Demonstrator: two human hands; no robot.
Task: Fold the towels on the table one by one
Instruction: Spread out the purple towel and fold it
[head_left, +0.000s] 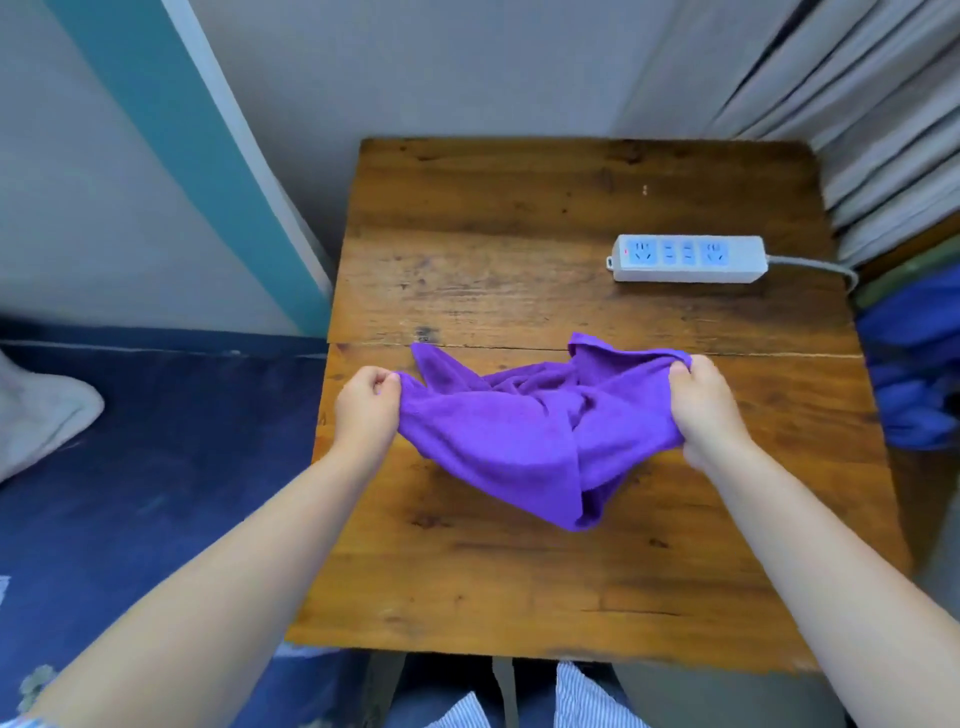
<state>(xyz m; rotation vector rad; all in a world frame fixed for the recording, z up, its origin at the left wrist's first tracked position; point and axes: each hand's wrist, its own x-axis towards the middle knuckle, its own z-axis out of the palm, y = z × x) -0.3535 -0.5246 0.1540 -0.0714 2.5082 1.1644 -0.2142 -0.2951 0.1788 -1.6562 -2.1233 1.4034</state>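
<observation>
Fingers (387, 382) of the left hand (366, 410) and the right hand (701, 402) are pinching opposite edges of one purple towel (498, 436), which is hanging crumpled just above the middle of the wooden table (519, 587); no fold is showing yet, so the work is judged barely begun. Lying far right, well apart from the cloth, a white power strip (688, 258) is not obstructing, and blue fabric (909, 364) is bunching beyond the right edge.

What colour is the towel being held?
Purple towel, plain, seen in the head view.
</observation>
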